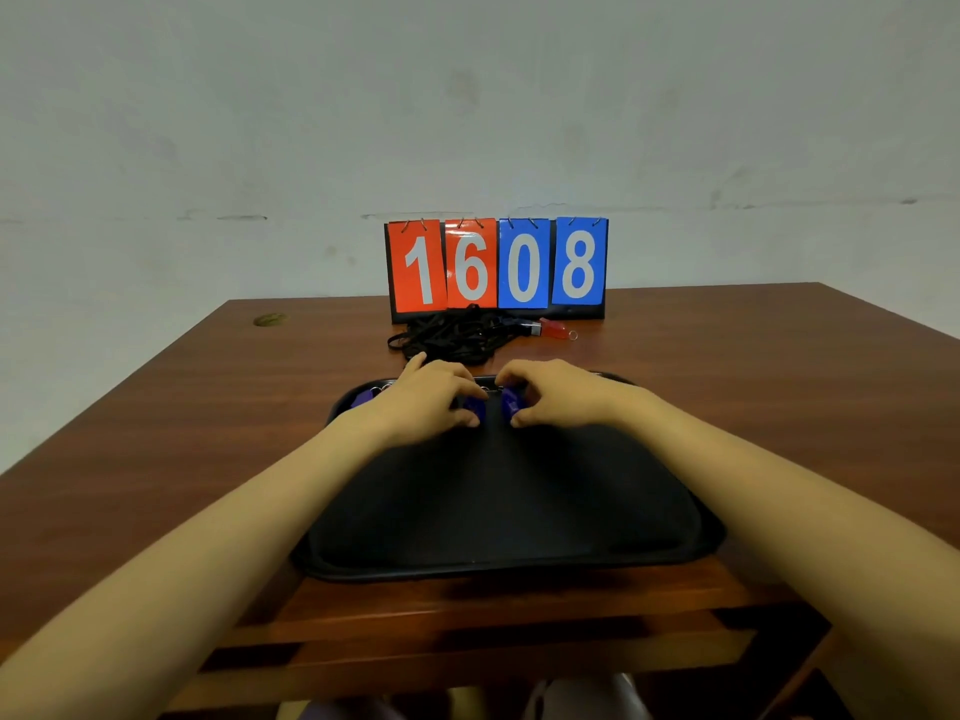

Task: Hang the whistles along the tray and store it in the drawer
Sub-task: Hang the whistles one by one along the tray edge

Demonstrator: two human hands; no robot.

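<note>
On the wooden table, seen from the head camera, a black tray lay lengthwise before the person, its near rim close to the table's front edge. Its contents sat along the far rim only. The left hand had thumb and fingers curled round the first blue whistle. Just beside it, the right hand pinched the second blue whistle between thumb and bent fingers. A small metal ring showed between the two hands. The third blue whistle rested in the tray's far left corner, partly hidden by the left wrist. Beyond the tray lay a tangle of black cords, then a red whistle, in front of a scoreboard reading 1608.
</note>
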